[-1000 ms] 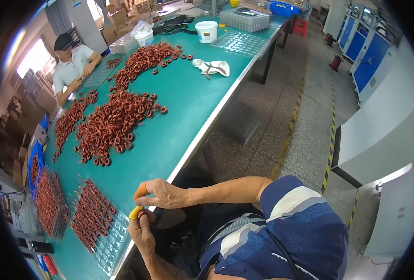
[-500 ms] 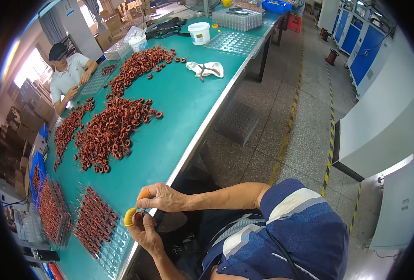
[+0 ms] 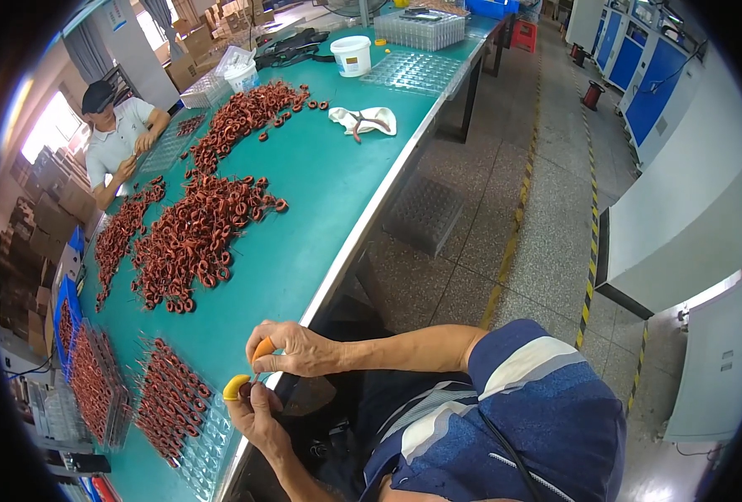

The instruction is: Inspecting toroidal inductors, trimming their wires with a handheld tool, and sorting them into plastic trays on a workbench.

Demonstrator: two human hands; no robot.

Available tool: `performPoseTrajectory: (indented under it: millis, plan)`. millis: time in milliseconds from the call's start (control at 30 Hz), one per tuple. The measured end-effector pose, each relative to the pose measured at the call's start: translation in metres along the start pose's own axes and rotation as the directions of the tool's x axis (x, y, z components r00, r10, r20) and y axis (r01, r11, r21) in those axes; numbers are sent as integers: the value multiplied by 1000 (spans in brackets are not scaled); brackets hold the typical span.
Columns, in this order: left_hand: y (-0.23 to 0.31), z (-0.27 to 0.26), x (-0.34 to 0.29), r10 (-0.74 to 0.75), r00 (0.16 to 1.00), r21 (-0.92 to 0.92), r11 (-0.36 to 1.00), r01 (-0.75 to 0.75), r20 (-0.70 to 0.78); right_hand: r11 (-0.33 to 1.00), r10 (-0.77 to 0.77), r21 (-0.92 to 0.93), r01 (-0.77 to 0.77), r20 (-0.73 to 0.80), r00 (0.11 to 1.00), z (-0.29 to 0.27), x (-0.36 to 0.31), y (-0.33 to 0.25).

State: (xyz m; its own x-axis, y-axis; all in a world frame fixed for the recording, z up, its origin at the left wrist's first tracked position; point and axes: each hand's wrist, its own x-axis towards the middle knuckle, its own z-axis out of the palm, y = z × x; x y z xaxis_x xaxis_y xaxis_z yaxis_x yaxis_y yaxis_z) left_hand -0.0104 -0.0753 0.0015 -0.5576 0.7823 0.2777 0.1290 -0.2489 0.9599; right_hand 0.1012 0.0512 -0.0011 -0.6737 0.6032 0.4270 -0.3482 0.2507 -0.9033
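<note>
Over the table's front edge, both my hands work close together. My left hand [image 3: 262,425], with a yellow finger cot [image 3: 236,387] on one finger, is closed on a small red-brown toroidal coil [image 3: 246,391], mostly hidden by the fingers. Just above it, my right hand [image 3: 304,350] wears an orange finger cot [image 3: 263,348] and pinches a thin wire lead standing up from the coil. Beside my left hand lies a clear blister tray [image 3: 206,452], its upper part filled with rows of similar coils [image 3: 170,393].
Loose coils [image 3: 195,238] lie in big heaps on the green table [image 3: 304,226]. Another filled tray [image 3: 97,385] stands farther left. A co-worker [image 3: 118,138] sits across. White buckets [image 3: 352,57], a white cloth [image 3: 367,120] and stacked clear trays [image 3: 421,31] are toward the far end.
My right hand has shifted slightly up and away from my left hand, its fingers now more bent. The left hand keeps hold of the coil. The whole view has shifted slightly.
</note>
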Motion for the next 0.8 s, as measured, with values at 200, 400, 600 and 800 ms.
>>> performPoseTrajectory:
  millis: [200,400,600,800]
  plan:
    - [6,-1,1,-150,989,-83,985,149,-6,990,-105,-103,101,-29,994,10,0,5]
    - [6,10,-3,-43,998,127,991,47,-36,907,299,293,-303,59,952,8,8,8]
    - [5,13,-7,-8,996,62,998,13,-83,995,98,6,-98,-79,992,9,-2,-6]
    - [11,-13,-19,-67,993,170,982,83,-96,1000,-1,0,1,-32,999,28,7,3]
